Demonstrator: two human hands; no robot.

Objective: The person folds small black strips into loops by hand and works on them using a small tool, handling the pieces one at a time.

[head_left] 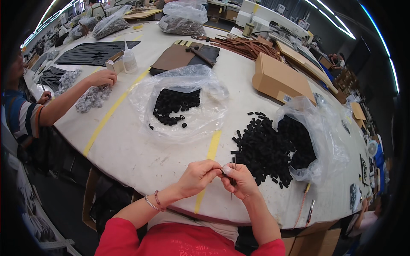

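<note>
In front of my body, both hands meet above the table's near edge. My right hand [241, 182] is closed round slim metal tweezers [233, 158], whose two prongs stick up past the fingers; a thin point shows below the hand. My left hand [197, 176] pinches at the right hand's fingertips, on something small and dark that the fingers mostly hide. Just beyond my right hand spreads a heap of small black tube-like pieces [260, 147], partly spilling from a clear plastic bag [331, 151]. Another open clear bag [141, 100] with small black rounded pieces [177, 104] lies farther left.
Yellow tape [213, 147] crosses the white table [171, 153]. Farther back are a cardboard box [282, 77], brown strips [245, 47], a hammer [200, 55] on dark sheets and a squeeze bottle [129, 59]. At left, a co-worker's hand [102, 78] reaches over small wrapped pieces. Pliers [310, 212] lie at right.
</note>
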